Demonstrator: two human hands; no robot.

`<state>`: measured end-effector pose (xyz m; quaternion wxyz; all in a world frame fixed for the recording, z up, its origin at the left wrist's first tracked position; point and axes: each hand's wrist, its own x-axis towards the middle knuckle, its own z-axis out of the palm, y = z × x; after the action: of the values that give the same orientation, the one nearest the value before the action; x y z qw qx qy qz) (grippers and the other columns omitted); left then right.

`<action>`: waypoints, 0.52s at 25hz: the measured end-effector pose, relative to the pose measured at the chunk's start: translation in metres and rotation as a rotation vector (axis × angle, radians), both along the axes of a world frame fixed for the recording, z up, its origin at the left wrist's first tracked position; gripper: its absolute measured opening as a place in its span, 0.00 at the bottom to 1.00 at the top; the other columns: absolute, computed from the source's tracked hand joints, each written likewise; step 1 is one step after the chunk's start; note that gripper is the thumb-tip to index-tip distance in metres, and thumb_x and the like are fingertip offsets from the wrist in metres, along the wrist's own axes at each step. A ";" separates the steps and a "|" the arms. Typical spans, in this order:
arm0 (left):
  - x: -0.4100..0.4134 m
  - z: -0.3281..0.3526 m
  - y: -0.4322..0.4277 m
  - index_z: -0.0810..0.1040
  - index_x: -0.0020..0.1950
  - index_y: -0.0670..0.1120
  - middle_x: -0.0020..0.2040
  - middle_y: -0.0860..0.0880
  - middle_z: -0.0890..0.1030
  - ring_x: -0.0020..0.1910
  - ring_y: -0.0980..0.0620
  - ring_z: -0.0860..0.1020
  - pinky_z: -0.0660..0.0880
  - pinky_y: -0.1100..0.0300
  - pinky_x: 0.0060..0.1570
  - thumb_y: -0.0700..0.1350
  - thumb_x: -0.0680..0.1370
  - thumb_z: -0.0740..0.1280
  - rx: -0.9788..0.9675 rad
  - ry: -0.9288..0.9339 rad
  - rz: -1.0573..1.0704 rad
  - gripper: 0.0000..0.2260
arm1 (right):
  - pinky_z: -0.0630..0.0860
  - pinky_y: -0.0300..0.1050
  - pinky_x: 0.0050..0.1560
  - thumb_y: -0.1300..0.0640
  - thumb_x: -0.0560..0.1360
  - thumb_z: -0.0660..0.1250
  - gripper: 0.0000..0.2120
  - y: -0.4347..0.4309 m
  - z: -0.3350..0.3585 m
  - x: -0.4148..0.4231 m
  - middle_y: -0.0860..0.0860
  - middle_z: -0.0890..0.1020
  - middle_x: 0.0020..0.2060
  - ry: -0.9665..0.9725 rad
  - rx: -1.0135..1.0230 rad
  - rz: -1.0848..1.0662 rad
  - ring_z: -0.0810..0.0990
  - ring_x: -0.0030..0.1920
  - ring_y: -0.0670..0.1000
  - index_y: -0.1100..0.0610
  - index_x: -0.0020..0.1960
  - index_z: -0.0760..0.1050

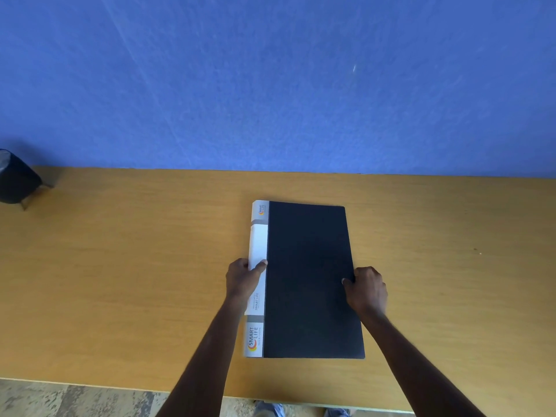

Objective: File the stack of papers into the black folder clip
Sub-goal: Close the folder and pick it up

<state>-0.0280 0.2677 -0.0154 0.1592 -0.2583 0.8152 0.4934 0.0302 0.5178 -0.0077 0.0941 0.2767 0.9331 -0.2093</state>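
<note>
A closed black folder with a white printed spine lies flat on the wooden table, spine to the left. My left hand grips the spine at mid-length, thumb on top. My right hand holds the folder's right edge, fingers curled over the cover. No papers or clip are visible; the inside of the folder is hidden.
A blue wall rises directly behind the table's far edge. A dark object on thin legs sits at the far left. The table's near edge runs just below the folder, with patterned floor beneath.
</note>
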 end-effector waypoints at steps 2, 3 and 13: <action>0.004 -0.002 -0.003 0.79 0.50 0.41 0.48 0.45 0.84 0.47 0.42 0.83 0.80 0.50 0.44 0.50 0.75 0.73 0.091 0.052 0.023 0.13 | 0.68 0.45 0.40 0.54 0.76 0.69 0.13 0.001 -0.001 0.002 0.59 0.79 0.52 0.008 0.010 0.016 0.80 0.48 0.63 0.64 0.49 0.79; 0.005 -0.001 -0.003 0.78 0.51 0.41 0.49 0.44 0.84 0.48 0.42 0.83 0.80 0.49 0.46 0.48 0.76 0.73 0.149 0.066 0.032 0.12 | 0.67 0.45 0.40 0.53 0.76 0.69 0.13 0.003 -0.002 0.003 0.59 0.79 0.52 0.009 0.012 0.025 0.80 0.48 0.63 0.64 0.49 0.79; 0.018 -0.010 -0.010 0.74 0.61 0.40 0.56 0.39 0.82 0.53 0.37 0.80 0.79 0.48 0.46 0.42 0.76 0.72 0.654 0.021 0.153 0.16 | 0.69 0.41 0.33 0.57 0.72 0.74 0.12 0.031 0.004 0.000 0.54 0.81 0.34 0.178 -0.350 -0.037 0.78 0.37 0.56 0.61 0.35 0.76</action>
<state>-0.0097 0.2578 -0.0252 0.1877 -0.2490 0.5935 0.7420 0.0300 0.5487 -0.0038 0.0541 0.2536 0.8819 -0.3937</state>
